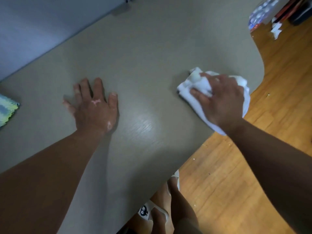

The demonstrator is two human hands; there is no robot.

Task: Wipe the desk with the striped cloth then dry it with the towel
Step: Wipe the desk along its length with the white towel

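we see the left forearm (50, 166) and right forearm (270, 157) bare. well below the grip of the right hand (221, 98), our feet wear white open sandals (176, 179); one strap bears a black cartoon face (143, 212).

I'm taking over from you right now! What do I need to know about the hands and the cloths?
Left hand: open, flat on the desk, holding nothing.
Right hand: grips the bunched white towel and presses it on the desk near the right edge.
Striped cloth: lies on the desk at the far left, apart from both hands.
Done: wiping looks finished, since the striped cloth is set aside.
Left: dry the desk with the towel. I cannot tell how much is dry.
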